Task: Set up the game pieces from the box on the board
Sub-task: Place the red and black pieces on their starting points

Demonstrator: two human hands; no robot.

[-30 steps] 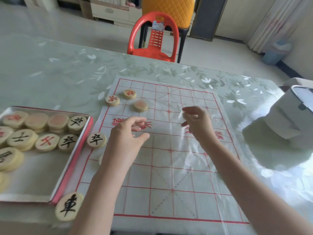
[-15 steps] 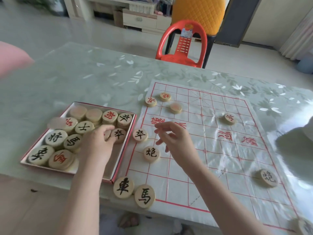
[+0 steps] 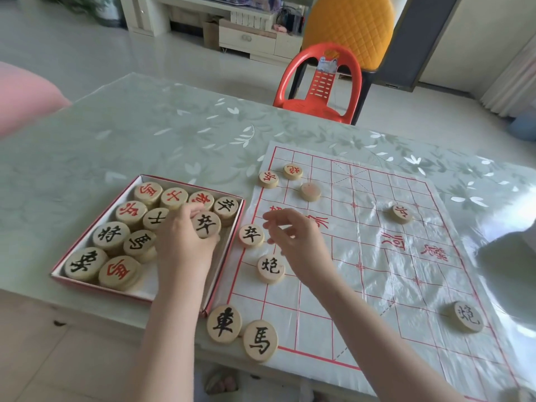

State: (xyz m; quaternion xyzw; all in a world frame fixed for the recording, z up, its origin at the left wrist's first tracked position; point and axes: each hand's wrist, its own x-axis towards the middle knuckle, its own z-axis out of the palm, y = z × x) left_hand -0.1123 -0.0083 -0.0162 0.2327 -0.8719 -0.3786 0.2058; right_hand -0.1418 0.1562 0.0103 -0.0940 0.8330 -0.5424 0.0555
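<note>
A red-rimmed box (image 3: pixel 222 265) on the left holds several round wooden pieces with red or black characters. My left hand (image 3: pixel 182 242) is inside the box and holds a black-marked piece (image 3: pixel 206 224) in its fingertips. My right hand (image 3: pixel 295 239) hovers over the left part of the plastic board (image 3: pixel 377 256), fingers loosely curled, holding nothing. Several pieces lie on the board: a black soldier (image 3: pixel 251 235) and a black cannon (image 3: pixel 271 268) by my right hand, a chariot (image 3: pixel 224 324) and a horse (image 3: pixel 260 340) at the near edge, and red pieces (image 3: pixel 268 179) at the far left.
The board and box lie on a green floral table (image 3: pixel 145 140). A red plastic chair (image 3: pixel 319 82) stands beyond the far edge. More pieces sit on the right side of the board (image 3: pixel 400 213) and near its right edge (image 3: pixel 467 316). A white object (image 3: pixel 510 256) lies at the right.
My left hand moved from above the board into the box and took hold of a black piece. My right hand drew back leftward. The view swung left.
</note>
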